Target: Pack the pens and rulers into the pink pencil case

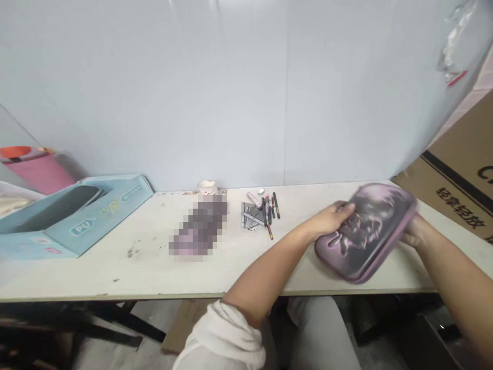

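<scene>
Both hands hold a pink and black hard-shell pencil case tilted over the right part of the table. It has a raised, glossy picture on its front face and is slightly blurred. My left hand grips the case at its left edge, thumb over the front. At the right edge is my right hand, its fingers hidden behind the case. Left of the case, several dark pens and sticks lie in a loose group beside small grey packets. A pixelated pink and dark object rests farther left.
On the left of the white table stands a light blue open box marked PU, with a pink bin behind it. A white roll sits by the wall. A large brown carton stands at right.
</scene>
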Tool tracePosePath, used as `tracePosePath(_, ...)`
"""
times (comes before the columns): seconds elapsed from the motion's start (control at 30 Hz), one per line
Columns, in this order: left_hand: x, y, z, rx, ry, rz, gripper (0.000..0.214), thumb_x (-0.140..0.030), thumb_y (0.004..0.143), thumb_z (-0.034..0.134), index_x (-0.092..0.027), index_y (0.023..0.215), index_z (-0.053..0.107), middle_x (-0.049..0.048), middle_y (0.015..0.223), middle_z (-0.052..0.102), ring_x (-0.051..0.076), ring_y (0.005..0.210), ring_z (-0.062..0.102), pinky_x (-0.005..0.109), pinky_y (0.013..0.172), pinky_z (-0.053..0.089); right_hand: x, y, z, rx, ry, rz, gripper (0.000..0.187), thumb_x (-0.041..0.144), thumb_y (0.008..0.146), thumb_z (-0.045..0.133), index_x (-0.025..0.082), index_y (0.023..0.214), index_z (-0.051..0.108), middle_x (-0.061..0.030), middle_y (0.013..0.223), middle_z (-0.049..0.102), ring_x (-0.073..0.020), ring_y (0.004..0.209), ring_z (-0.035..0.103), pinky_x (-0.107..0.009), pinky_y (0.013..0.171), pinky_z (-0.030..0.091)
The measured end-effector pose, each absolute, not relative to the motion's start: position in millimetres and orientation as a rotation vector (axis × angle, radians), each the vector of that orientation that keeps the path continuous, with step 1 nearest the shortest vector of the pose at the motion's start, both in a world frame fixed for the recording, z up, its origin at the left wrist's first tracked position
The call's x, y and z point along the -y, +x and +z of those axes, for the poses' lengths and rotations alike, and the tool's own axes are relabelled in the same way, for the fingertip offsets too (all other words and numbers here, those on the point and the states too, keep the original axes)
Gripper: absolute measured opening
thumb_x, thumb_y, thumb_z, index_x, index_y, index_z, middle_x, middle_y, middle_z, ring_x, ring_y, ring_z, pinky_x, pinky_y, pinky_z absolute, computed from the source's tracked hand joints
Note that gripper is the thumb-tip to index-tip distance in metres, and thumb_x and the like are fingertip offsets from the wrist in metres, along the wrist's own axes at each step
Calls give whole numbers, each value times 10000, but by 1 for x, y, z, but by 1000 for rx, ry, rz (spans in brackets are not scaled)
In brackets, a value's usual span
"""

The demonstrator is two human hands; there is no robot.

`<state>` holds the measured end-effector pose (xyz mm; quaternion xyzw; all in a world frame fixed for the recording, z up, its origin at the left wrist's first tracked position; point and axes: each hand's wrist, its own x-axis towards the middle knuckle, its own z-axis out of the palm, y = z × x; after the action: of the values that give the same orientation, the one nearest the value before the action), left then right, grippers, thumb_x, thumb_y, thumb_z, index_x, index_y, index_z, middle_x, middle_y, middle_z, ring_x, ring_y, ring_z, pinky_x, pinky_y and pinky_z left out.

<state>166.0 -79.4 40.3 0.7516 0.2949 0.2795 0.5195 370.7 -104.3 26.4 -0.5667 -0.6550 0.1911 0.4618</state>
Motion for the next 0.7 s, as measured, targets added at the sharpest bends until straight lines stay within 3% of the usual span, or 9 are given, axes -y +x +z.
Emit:
tracePosePath(0.07,67,166,30,-1040,1726,856,540,-478,875,291,-80,1213,424,169,1177,557,253,1063,539,361,912,402,103,353,18,1464,-1315,765,573,533,877,193,145,1031,586,-101,851,695,-171,690,656,-299,614,540)
tracePosePath(0.13,53,158,24,-1206,1792,911,509,-424,873,325,-72,1230,410,186,1244,504,261,1131,492,350,949,367,98,335,11,1281,-1304,991,472,531,812,434,211,1150,515,-86,1032,661,-178,822,654,-287,697,540)
tracePosePath(0.2,37,142,23,-1214,1967,857,461,-384,852,380,-106,1214,447,160,1256,503,249,1141,485,321,956,360,89,320,6,1215,-1372,1054,615,477,721,606,230,1252,420,-87,1198,575,-184,935,622,-268,779,517)
tracePosePath(0.3,8,99,29,-1397,2139,822,435,-384,829,411,-152,1189,487,129,1206,547,238,1139,484,317,961,352,68,304,1,1294,-1504,1014,716,492,717,601,190,1313,345,-122,1259,516,-210,1001,587,-298,830,490)
tracePosePath(0.37,-14,63,35,-1682,2114,843,459,-396,825,402,-128,1188,488,157,1194,538,251,1145,474,337,953,351,52,291,3,1457,-1648,817,662,506,747,547,146,1284,401,-150,1211,539,-242,1017,566,-350,861,459)
tracePosePath(0.5,-48,1,34,-2126,1944,703,450,-402,821,371,-160,1182,488,164,1174,525,280,1122,471,397,896,376,28,234,16,1883,-1715,-24,463,412,807,457,111,1147,550,-179,1177,515,-302,1135,426,-433,951,331)
tracePosePath(0.7,-53,-28,14,-2218,1862,524,523,-498,785,381,-111,1073,584,219,1204,488,349,1177,371,494,912,315,-3,103,17,2391,-1502,-313,377,342,823,424,94,1035,612,-187,1173,501,-298,1161,339,-437,951,274)
